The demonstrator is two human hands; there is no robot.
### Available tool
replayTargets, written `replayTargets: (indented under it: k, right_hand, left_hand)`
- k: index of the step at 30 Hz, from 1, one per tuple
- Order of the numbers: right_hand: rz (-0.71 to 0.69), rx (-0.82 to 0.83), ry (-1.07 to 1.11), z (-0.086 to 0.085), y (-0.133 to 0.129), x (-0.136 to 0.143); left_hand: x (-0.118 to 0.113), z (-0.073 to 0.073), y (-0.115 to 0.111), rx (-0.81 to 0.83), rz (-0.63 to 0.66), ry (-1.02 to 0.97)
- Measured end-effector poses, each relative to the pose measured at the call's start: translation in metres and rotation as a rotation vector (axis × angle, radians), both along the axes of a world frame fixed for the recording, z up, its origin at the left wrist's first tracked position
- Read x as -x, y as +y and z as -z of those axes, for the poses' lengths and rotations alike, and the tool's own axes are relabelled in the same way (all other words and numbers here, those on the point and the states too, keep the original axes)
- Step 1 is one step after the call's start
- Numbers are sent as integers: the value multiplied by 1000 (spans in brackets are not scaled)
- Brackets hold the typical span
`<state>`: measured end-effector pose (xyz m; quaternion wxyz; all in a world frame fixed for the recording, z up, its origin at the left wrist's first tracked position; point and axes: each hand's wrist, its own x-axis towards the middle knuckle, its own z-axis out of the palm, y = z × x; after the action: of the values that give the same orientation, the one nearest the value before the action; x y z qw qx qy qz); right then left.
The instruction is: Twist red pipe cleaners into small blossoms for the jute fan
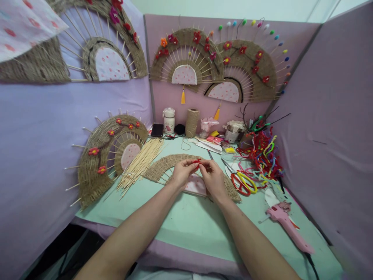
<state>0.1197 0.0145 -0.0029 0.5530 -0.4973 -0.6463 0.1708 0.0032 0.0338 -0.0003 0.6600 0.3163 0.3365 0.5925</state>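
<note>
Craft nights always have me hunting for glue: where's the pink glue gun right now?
In the head view, it's the glue gun on the table's right side, nearer than the scissors.

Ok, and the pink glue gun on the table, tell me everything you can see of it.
The glue gun has a pink, plastic-looking body, with a dark cord leaving the handle end nearest the camera. It lies on its side on the pale green cloth, right of the right hand, its handle slanting toward the lower right. A thin piece sticks out leftward near its head. A white scrap lies just beyond the head. Neither hand touches it. Whether it is switched on, I cannot tell.
</note>
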Motion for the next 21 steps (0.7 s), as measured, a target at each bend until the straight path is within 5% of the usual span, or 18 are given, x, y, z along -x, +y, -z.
replayTargets:
  k: [11,21]
  right_hand:
    - [-21,83,106,3,2,2]
    - [-103,-156,-225,-5,0,-5]
  left_hand:
    - [-2,4,0,54,80,-236]
    - [3,6,3,67,116,-220]
